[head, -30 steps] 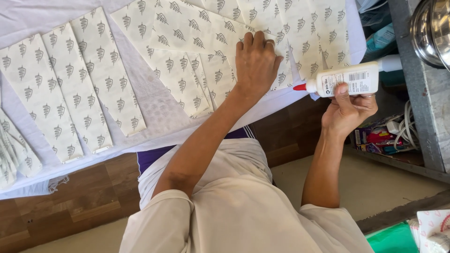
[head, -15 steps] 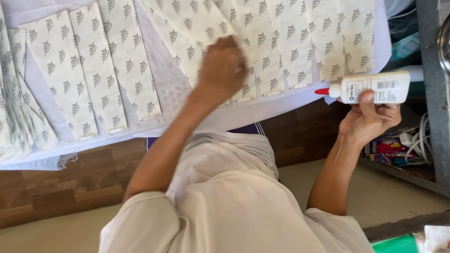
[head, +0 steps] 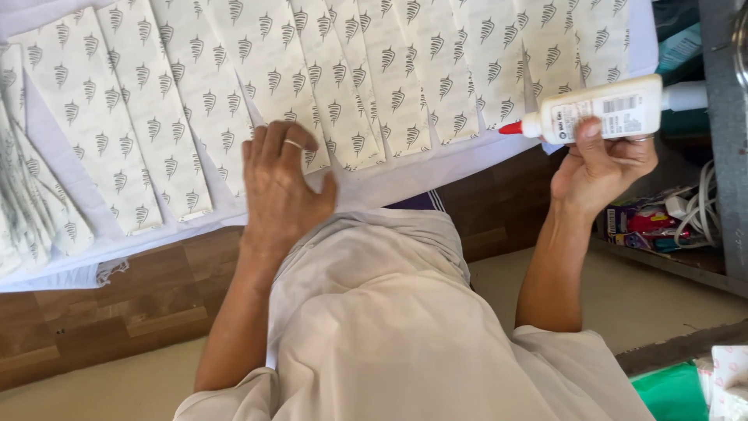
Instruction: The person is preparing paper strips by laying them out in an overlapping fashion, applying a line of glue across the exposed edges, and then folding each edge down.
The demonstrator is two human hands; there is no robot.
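The left hand (head: 282, 187) has slid back to the bench's near edge, resting flat and open on the white cloth (head: 389, 183) below the printed paper strips (head: 234, 86). The right hand (head: 604, 168) now grips the glue bottle (head: 604, 109) off the bench's right corner.

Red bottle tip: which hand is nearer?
Right. The right hand grips the bottle just behind its tip; the left hand lies flat on the strips, farther away.

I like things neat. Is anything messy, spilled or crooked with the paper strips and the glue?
No glue is spilled. The patterned paper strips lie overlapped and fanned at slightly different angles on the white cloth, with a looser bunch at the left edge. The left hand rests on their near ends; the right hand holds the glue bottle sideways.
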